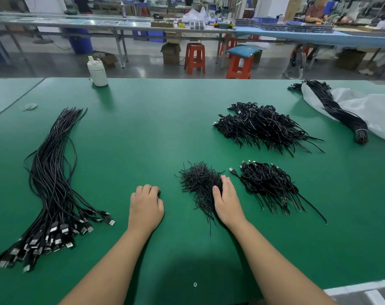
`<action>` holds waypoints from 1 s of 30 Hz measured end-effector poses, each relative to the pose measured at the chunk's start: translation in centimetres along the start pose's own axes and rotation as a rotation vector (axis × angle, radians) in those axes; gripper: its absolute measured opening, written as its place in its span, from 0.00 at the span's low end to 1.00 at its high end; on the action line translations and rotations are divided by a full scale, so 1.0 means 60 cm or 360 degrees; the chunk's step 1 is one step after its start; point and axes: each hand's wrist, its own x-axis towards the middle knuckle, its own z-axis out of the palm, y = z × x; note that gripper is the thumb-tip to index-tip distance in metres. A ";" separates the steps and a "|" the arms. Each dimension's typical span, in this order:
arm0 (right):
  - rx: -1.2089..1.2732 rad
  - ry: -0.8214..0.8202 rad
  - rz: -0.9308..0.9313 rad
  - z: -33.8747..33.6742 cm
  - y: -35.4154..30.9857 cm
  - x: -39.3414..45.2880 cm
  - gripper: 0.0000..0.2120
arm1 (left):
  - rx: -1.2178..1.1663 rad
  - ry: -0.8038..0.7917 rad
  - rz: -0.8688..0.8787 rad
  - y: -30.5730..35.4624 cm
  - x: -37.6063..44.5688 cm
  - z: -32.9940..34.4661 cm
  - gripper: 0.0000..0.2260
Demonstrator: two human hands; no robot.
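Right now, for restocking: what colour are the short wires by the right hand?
Black; the short wires show best in the head view.

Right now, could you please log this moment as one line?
left hand: curled, on green table | right hand: resting on short-wire pile | long USB cables: untouched
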 end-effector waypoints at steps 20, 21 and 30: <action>0.0152 0.0264 0.0108 -0.042 0.032 -0.049 0.25 | 0.0122 -0.0920 0.0108 -0.052 0.086 -0.109 0.13; 0.0115 0.0242 0.0081 -0.040 0.032 -0.051 0.25 | 0.0250 -0.1110 0.0113 -0.074 0.097 -0.136 0.13; -0.0035 0.0262 0.0032 -0.028 0.036 -0.050 0.25 | 0.0962 -0.1558 0.0008 -0.211 0.103 -0.203 0.14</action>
